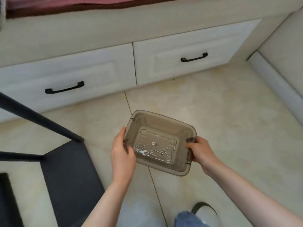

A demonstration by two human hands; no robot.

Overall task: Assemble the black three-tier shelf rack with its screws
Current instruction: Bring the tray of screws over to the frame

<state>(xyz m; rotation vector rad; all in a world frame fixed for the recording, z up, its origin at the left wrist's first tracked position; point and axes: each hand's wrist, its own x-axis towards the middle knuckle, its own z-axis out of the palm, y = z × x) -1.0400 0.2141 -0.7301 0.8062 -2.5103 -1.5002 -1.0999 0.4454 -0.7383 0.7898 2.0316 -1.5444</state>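
Observation:
A smoky translucent plastic bin (165,122) is held above the tiled floor. My left hand (122,153) grips its left rim and my right hand (200,152) grips its right rim. On the bin's bottom lie several long screws (158,152), several washers (153,143) and a small flat wrench (142,153). The black shelf rack lies at the left: a dark shelf panel (68,177) on the floor, with black tube legs (37,117) reaching up to the left edge.
White drawers with black handles (64,88) (194,57) run along the back. A white baseboard (275,82) bounds the right side. My jeans-clad knee (188,219) and a shoe (205,210) show at the bottom. Another dark panel (8,200) lies at lower left.

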